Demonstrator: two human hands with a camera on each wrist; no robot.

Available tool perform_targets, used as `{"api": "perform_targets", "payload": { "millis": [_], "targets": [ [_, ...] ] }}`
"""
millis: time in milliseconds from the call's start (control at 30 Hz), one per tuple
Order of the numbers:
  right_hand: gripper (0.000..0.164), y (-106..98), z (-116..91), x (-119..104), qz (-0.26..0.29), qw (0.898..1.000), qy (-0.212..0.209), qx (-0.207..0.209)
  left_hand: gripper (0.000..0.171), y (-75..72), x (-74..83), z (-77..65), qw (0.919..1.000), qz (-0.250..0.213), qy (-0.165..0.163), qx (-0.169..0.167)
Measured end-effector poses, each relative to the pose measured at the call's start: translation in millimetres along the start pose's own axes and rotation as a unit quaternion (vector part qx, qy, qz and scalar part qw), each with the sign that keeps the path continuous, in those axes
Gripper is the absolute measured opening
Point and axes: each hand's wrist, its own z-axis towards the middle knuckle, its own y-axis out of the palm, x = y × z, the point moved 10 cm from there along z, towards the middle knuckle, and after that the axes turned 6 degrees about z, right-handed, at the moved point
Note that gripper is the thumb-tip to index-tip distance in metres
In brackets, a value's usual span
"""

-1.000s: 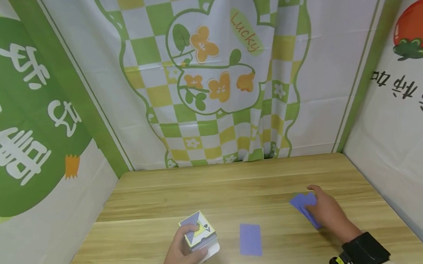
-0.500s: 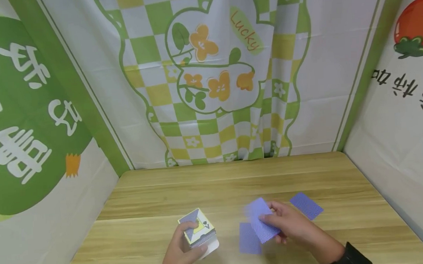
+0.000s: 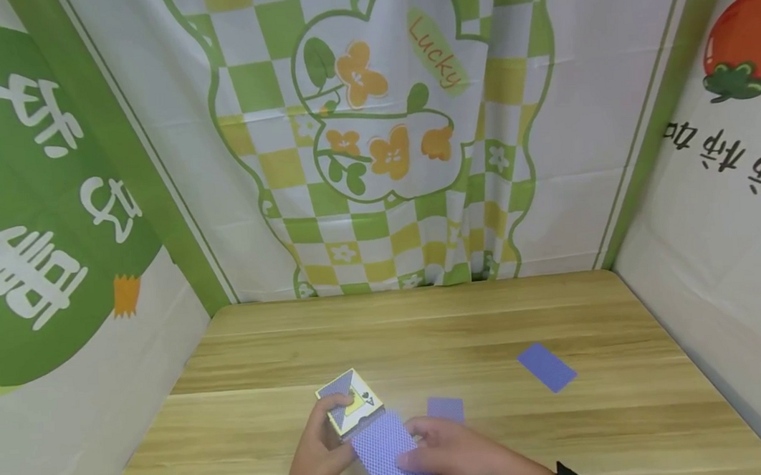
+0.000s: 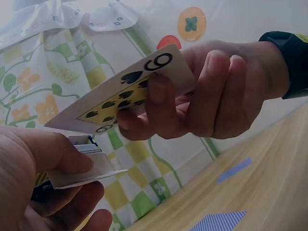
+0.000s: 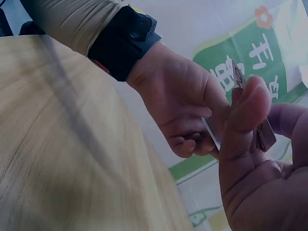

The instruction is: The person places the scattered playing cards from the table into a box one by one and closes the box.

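My left hand (image 3: 323, 441) grips an open playing-card box (image 3: 358, 404), with an ace printed on its front. In the left wrist view, the box's white flap (image 4: 82, 171) hangs out under the thumb, and card edges show at its mouth. My right hand (image 3: 459, 452) pinches a playing card (image 3: 386, 449), its blue patterned back up in the head view. The left wrist view shows the card's face (image 4: 125, 91), with black spades and a corner number. This card overlaps the box's open end in the head view. The right wrist view shows both hands close together.
One blue-backed card (image 3: 445, 408) lies on the wooden table (image 3: 283, 343), partly covered by the right hand. Another card (image 3: 546, 367) lies farther right and back. A patterned curtain (image 3: 387, 244) hangs behind the table, with printed cloth walls at both sides.
My right hand has moved left from the far-right card to the box, carrying a card. One card stays on the table at that spot. The left hand keeps its grip on the box.
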Motion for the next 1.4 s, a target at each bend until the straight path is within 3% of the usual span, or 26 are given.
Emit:
{"api": "perform_targets", "payload": {
  "millis": [200,367,667,767,833,900,1033,1100,1267,1400],
  "targets": [
    [0.029,-2.4,12.2,5.1,-0.007,1.0,0.004,0.017,0.062,2.8,-4.3,-1.5,0.9995,-0.01,-0.026,0.013],
    [0.036,-1.6,15.9,-0.2,0.008,1.0,-0.005,0.016,0.062,6.0,-6.4,-1.3,0.9993,-0.015,-0.033,0.0],
    [0.061,15.5,11.8,-14.0,0.063,0.996,-0.019,-0.064,0.064,0.1,-7.9,-4.1,0.9979,0.016,-0.06,0.017],
    [0.058,11.0,13.0,-14.0,0.029,0.999,-0.028,-0.035,0.065,0.0,-5.6,-3.7,0.9978,0.022,-0.059,0.022],
    [0.049,2.7,15.1,-14.6,-0.025,0.999,-0.043,0.016,0.064,1.6,-6.0,-3.2,0.9981,0.018,-0.055,0.018],
    [0.039,-8.3,16.7,-15.9,-0.101,0.99,-0.06,0.079,0.063,4.0,-7.0,-2.5,0.9987,0.01,-0.05,0.011],
    [0.035,-21.1,16.3,-23.2,-0.229,0.956,-0.095,0.158,0.061,6.3,-8.6,-1.6,0.9988,0.006,-0.049,0.003],
    [0.035,-20.8,15.2,-28.6,-0.276,0.938,-0.125,0.166,0.061,5.3,-8.8,-1.8,0.9987,0.01,-0.049,0.006],
    [0.034,-14.4,9.5,-40.1,-0.336,0.905,-0.204,0.161,0.063,4.8,-10.1,-2.9,0.9984,0.014,-0.054,0.008],
    [0.033,-9.2,5.5,-47.0,-0.346,0.891,-0.248,0.156,0.062,6.3,-9.8,-2.3,0.9986,0.004,-0.053,-0.003]
  ]
}}
